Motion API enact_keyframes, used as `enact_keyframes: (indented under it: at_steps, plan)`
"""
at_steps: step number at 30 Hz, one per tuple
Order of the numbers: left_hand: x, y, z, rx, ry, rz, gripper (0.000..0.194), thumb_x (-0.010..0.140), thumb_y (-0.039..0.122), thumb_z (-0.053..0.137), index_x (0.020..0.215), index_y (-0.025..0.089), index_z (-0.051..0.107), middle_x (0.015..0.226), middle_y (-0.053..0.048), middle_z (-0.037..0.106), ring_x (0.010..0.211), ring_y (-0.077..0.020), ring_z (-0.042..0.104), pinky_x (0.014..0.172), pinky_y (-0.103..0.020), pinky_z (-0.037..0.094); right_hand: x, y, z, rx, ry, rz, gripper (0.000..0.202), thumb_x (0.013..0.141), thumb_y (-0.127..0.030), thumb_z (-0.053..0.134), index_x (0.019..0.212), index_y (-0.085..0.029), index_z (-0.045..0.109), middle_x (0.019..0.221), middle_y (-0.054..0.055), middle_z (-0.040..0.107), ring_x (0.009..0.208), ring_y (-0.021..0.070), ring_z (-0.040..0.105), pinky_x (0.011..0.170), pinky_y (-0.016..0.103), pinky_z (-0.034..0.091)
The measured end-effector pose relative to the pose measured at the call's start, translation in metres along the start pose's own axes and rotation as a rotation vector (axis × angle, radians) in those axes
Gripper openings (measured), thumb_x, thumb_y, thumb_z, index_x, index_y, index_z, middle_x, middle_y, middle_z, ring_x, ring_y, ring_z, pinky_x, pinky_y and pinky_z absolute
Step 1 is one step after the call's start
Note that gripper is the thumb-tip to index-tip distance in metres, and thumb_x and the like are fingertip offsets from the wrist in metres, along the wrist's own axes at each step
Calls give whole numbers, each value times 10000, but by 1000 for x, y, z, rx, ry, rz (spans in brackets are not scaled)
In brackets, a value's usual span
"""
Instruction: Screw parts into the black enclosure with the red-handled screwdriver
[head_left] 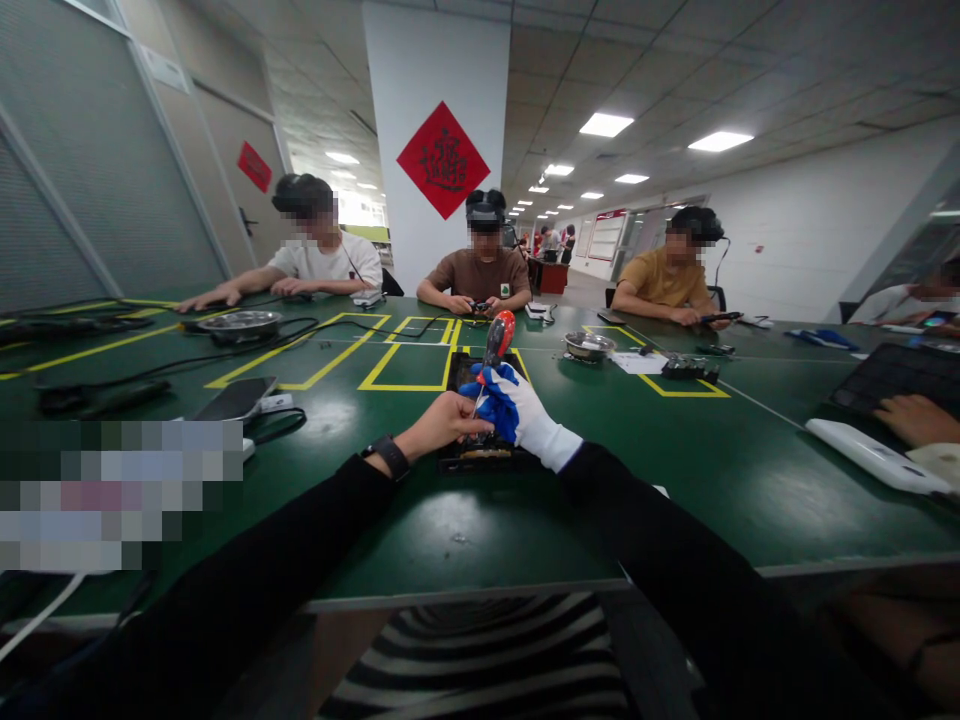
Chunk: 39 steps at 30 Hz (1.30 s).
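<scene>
A screwdriver (499, 338) with a red and black handle stands tilted over a black open device (463, 465), its metal shaft pointing down. My right hand (525, 412), in a white and blue glove, is closed around the screwdriver. My bare left hand (441, 424), with a dark watch at the wrist, pinches at the lower end of the shaft. Whether a small part is also between those fingertips, I cannot tell. The device lies flat on the green table (600, 530); its inside is mostly hidden by my hands.
Metal bowls stand at the right (589, 345) and left (240, 325). Beyond the right bowl lies a black part (691, 368). A phone (236, 398) and cables are at the left. Several people sit around the table; one's hand (919, 418) rests near a white case (874, 455).
</scene>
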<state>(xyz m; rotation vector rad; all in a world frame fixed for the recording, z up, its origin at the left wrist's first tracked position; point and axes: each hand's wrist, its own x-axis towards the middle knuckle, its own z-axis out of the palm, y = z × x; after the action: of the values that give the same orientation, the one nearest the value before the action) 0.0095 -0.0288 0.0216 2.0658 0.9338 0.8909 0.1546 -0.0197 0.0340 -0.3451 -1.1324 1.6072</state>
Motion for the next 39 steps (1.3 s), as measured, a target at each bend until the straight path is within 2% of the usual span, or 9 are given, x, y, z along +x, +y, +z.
enact_keyframes:
  at_steps: [6,12,17,21,24,27,30,34,39]
  plan:
    - [-1,4,0,39,9,-13,412,660,460,651,495,106,520,409,34,459,364,-49,392,390,-176,278,-3,-1,6,-87,31,-16,306,693,-333,679,858,-209,453,635,-51,606,505,88,573,489,211,495]
    - [-1,0,0,7,15,-11,414,662,454,650,487,109,504,418,31,470,364,-48,395,393,-175,284,-4,-12,8,31,-41,142,269,779,-340,572,977,-163,535,664,-14,620,482,83,550,452,197,471]
    - [-1,-1,0,2,8,7,410,660,444,654,484,111,495,445,28,481,373,-45,397,393,-173,292,-4,-9,7,-5,-44,31,245,743,-286,620,959,-194,547,700,-37,602,486,55,530,469,172,459]
    - [-2,3,-1,1,-1,4,406,670,442,646,490,112,493,446,24,484,374,-45,398,386,-169,289,-3,-3,7,-15,13,-44,243,684,-256,681,859,-205,520,677,-57,586,572,74,574,562,202,500]
    - [-2,4,-1,18,8,3,409,662,447,649,486,113,492,419,32,461,366,-44,387,380,-166,277,-3,-4,7,-36,13,-13,225,698,-288,670,831,-198,512,662,-46,597,565,87,575,555,216,501]
    - [-2,3,-1,5,10,-6,412,657,455,650,485,112,500,418,31,465,365,-45,389,381,-167,281,-4,-8,7,-9,-9,84,224,754,-342,601,900,-183,538,682,-19,612,555,95,572,530,219,497]
    - [-1,2,-1,1,10,-9,412,662,456,648,489,108,514,418,27,474,364,-45,388,384,-168,285,-4,-11,6,33,-23,140,216,784,-326,553,932,-169,552,701,-5,618,541,85,561,514,204,487]
    - [-1,1,-1,-4,-9,1,400,668,448,647,508,101,529,454,17,497,381,-47,401,393,-170,303,-2,-10,4,36,-44,55,205,746,-265,602,924,-175,560,711,-18,611,545,73,556,512,186,483]
    - [-1,2,0,-4,-6,-11,393,667,452,645,528,101,537,456,20,496,381,-52,408,390,-170,314,-3,-5,5,-23,9,27,302,695,-317,668,941,-206,533,707,-34,609,521,81,566,475,197,481]
